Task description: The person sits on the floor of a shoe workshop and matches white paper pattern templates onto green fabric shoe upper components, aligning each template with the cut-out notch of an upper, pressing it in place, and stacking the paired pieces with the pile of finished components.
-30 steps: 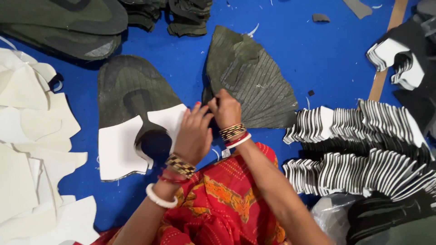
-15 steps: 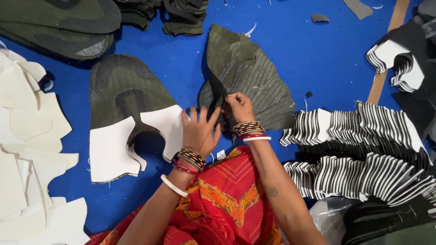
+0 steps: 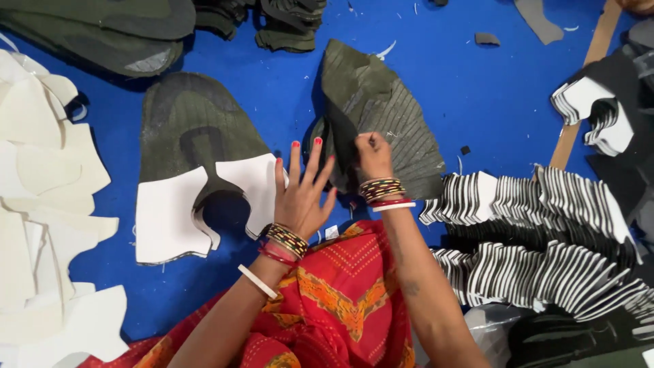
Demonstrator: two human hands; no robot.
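A fanned stack of dark olive shoe-upper pieces (image 3: 381, 116) lies on the blue surface in front of me. My right hand (image 3: 371, 153) pinches the near edge of one olive piece and lifts it off the stack. My left hand (image 3: 300, 194) hovers beside it with fingers spread, holding nothing, its fingertips close to the lifted piece. To its left lies another olive upper stack (image 3: 194, 126) with a white U-shaped lining piece (image 3: 170, 218) on top.
Cream lining pieces (image 3: 41, 204) pile up along the left edge. Rows of black-and-white stacked pieces (image 3: 545, 238) fill the right side. More olive stacks (image 3: 102, 27) lie at the top left. A wooden strip (image 3: 586, 88) runs at the upper right. Red patterned cloth (image 3: 340, 300) covers my lap.
Both hands were together on the olive stack's edge. Now the left hand has let go and spread open, while the right keeps lifting a piece.
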